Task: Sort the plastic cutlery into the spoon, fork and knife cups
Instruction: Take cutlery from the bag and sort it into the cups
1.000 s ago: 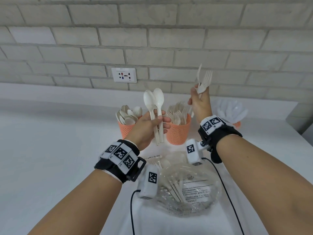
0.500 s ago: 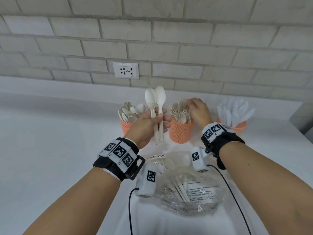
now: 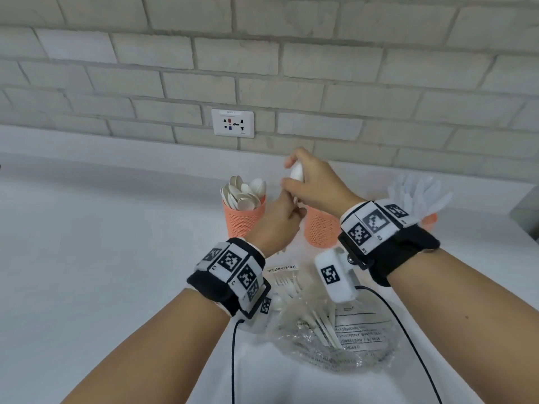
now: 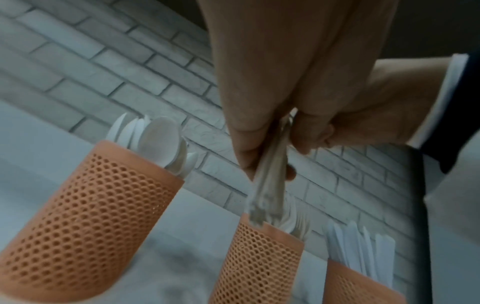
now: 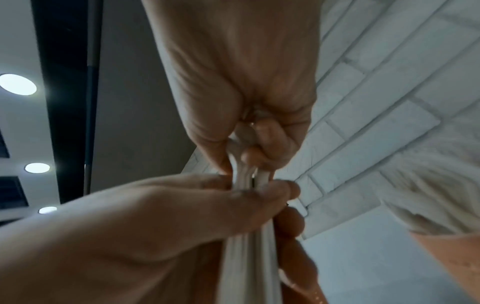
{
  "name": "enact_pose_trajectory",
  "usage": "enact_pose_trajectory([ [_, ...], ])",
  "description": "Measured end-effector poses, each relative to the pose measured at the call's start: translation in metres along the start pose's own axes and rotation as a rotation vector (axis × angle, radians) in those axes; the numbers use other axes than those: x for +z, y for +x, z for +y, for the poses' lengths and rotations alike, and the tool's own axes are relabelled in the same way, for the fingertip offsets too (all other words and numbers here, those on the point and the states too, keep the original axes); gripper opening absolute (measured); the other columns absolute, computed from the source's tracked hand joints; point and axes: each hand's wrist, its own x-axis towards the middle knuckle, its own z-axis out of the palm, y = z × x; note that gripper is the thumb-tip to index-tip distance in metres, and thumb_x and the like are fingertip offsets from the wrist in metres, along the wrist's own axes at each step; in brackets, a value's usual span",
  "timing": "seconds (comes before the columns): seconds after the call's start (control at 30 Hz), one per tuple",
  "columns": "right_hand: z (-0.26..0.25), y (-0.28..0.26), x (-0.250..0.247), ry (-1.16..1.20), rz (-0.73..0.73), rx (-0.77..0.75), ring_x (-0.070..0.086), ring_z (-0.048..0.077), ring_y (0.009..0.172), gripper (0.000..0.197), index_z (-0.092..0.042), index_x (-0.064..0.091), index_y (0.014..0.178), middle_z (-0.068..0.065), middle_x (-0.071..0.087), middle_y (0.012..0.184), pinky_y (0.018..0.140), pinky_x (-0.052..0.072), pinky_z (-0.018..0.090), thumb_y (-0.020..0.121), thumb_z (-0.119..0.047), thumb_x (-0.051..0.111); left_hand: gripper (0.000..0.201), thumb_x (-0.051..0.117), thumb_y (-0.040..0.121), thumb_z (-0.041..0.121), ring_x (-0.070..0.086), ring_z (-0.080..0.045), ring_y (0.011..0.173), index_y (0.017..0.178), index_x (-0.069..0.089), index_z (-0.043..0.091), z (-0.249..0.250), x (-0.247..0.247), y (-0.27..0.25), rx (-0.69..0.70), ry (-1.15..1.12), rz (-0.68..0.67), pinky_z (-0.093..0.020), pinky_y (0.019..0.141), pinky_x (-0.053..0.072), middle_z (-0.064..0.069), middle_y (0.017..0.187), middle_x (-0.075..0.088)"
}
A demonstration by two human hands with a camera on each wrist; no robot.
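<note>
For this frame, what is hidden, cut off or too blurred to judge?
- Fork cup contents, head view: hidden behind the right hand.
- Number of spoons held, right wrist view: both hands' fingers cover them.
- Spoon handle ends, left wrist view: blurred.
- Knife cup, head view: mostly behind the right wristband.

Three orange mesh cups (image 4: 85, 216) stand on the desk (image 3: 102, 258). Two hands (image 3: 315, 185) share two white spoons (image 3: 297, 172). One clear plastic bag (image 3: 335, 336) lies near; one wall socket (image 3: 232, 123) sits far.
</note>
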Motion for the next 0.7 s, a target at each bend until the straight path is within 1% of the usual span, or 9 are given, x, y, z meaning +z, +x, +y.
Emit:
enact_pose_trajectory([
  [0.1, 0.005, 0.004, 0.002, -0.032, 0.049, -0.019, 0.045, 0.009, 0.055, 0.020, -0.012, 0.051, 0.104, -0.002, 0.048, 0.071, 0.049, 0.036, 0.019, 0.086, -0.013, 0.059, 0.039, 0.057, 0.091, 0.025, 0.052, -0.013, 0.092, 0.124, 0.045, 0.007, -0.009, -0.015, -0.002, 0.048, 0.085, 0.051, -0.023, 0.079, 0.044, -0.002, 0.102, 0.052],
  [0.17, 0.007, 0.008, -0.002, -0.015, 0.174, -0.056, 0.041, 0.006, 0.056, 0.024, -0.010, 0.050, 0.109, -0.001, 0.048, 0.075, 0.053, 0.034, 0.022, 0.087, -0.012, 0.058, 0.046, 0.062, 0.087, 0.026, 0.051, -0.013, 0.101, 0.128, 0.047, 0.011, -0.020, -0.036, 0.000, 0.061, 0.005, 0.247, -0.018, 0.083, 0.044, -0.003, 0.113, 0.050],
  [0.23, 0.007, 0.013, 0.000, 0.024, 0.302, -0.125, 0.042, 0.005, 0.061, 0.025, -0.009, 0.048, 0.112, -0.002, 0.047, 0.079, 0.056, 0.035, 0.017, 0.088, -0.011, 0.056, 0.050, 0.067, 0.084, 0.024, 0.050, -0.014, 0.102, 0.129, 0.046, 0.013, -0.036, -0.060, 0.003, 0.030, -0.078, 0.464, -0.021, 0.083, 0.045, -0.005, 0.118, 0.047],
  [0.3, 0.007, 0.020, 0.007, 0.059, 0.394, -0.188, 0.044, 0.006, 0.067, 0.024, -0.007, 0.048, 0.111, -0.005, 0.047, 0.083, 0.061, 0.034, 0.012, 0.088, -0.010, 0.055, 0.067, 0.073, 0.079, 0.024, 0.046, -0.016, 0.107, 0.135, 0.037, 0.014, -0.056, -0.077, 0.006, -0.091, -0.103, 0.533, -0.028, 0.089, 0.044, -0.007, 0.127, 0.042],
  [0.4, 0.006, 0.030, 0.027, 0.056, 0.415, -0.268, 0.045, 0.001, 0.072, 0.023, -0.003, 0.050, 0.111, -0.003, 0.049, 0.095, 0.065, 0.034, 0.004, 0.089, -0.009, 0.055, 0.098, 0.080, 0.071, 0.024, 0.037, -0.023, 0.129, 0.146, 0.017, 0.015, -0.077, -0.082, 0.011, -0.260, -0.135, 0.376, -0.033, 0.103, 0.037, -0.008, 0.145, 0.028],
  [0.5, 0.009, 0.039, 0.045, 0.050, 0.312, -0.305, 0.045, -0.007, 0.072, 0.022, -0.004, 0.051, 0.110, -0.007, 0.048, 0.097, 0.065, 0.036, 0.003, 0.089, -0.010, 0.056, 0.115, 0.082, 0.067, 0.027, 0.029, -0.023, 0.138, 0.148, 0.000, 0.020, -0.089, -0.081, 0.020, -0.312, -0.233, 0.199, -0.031, 0.104, 0.030, -0.007, 0.154, 0.019],
  [0.57, 0.012, 0.043, 0.050, 0.042, 0.222, -0.302, 0.044, -0.003, 0.064, 0.021, -0.005, 0.051, 0.109, -0.012, 0.048, 0.087, 0.061, 0.036, 0.007, 0.089, -0.011, 0.056, 0.122, 0.085, 0.064, 0.022, 0.036, -0.022, 0.134, 0.148, -0.004, 0.025, -0.097, -0.079, 0.027, -0.304, -0.232, 0.114, -0.034, 0.107, 0.031, -0.008, 0.151, 0.026],
  [0.63, 0.016, 0.048, 0.055, -0.003, 0.116, -0.264, 0.042, 0.001, 0.057, 0.020, -0.007, 0.050, 0.109, -0.018, 0.046, 0.080, 0.058, 0.036, 0.008, 0.090, -0.013, 0.056, 0.120, 0.086, 0.062, 0.018, 0.048, -0.018, 0.121, 0.147, 0.001, 0.025, -0.104, -0.075, 0.031, -0.285, -0.217, 0.131, -0.030, 0.100, 0.037, -0.008, 0.141, 0.040],
  [0.7, 0.020, 0.051, 0.062, -0.031, 0.038, -0.203, 0.045, 0.005, 0.057, 0.019, -0.008, 0.050, 0.110, -0.017, 0.049, 0.080, 0.060, 0.036, 0.011, 0.094, -0.017, 0.050, 0.114, 0.086, 0.062, 0.020, 0.053, -0.018, 0.113, 0.146, 0.009, 0.025, -0.109, -0.070, 0.033, -0.266, -0.224, 0.182, -0.028, 0.093, 0.041, -0.005, 0.131, 0.047],
])
